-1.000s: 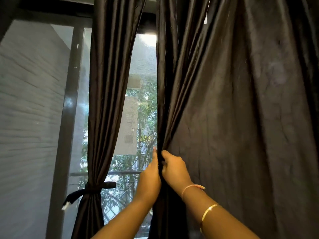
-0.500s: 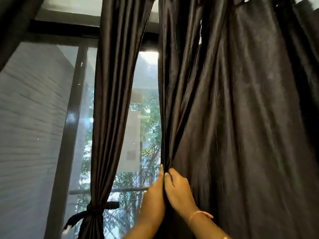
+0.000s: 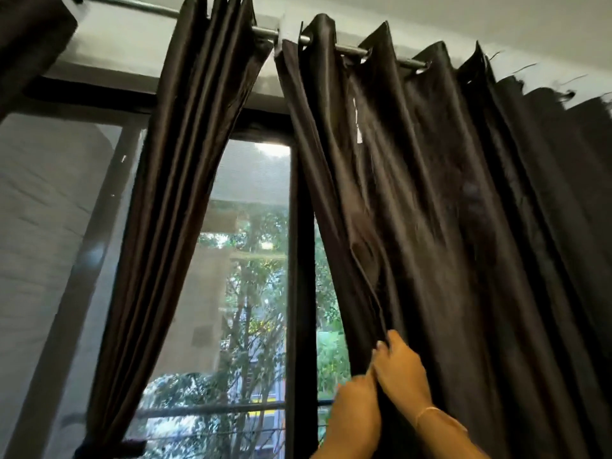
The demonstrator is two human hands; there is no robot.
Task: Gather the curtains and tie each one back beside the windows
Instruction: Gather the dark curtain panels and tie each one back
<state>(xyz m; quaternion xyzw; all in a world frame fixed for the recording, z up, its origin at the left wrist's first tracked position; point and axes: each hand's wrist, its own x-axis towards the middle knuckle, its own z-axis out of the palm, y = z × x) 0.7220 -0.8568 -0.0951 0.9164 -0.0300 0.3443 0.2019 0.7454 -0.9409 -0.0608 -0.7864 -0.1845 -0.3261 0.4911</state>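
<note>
Now curtain edge point(image 3: 341, 260) farther right

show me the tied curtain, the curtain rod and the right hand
tied curtain point(image 3: 178, 210): head view, its gathered folds at mid-height
curtain rod point(image 3: 351, 50): head view, bare stretch between curtain loops
right hand point(image 3: 402, 372): head view, back of the hand

The left hand point(image 3: 356, 412) and right hand point(image 3: 402, 369) have drawn the loose curtain point(image 3: 430, 226) rightward, uncovering a dark window post point(image 3: 299, 293). The view has tilted up, so the curtain rod point(image 3: 351, 49) now shows.
</note>
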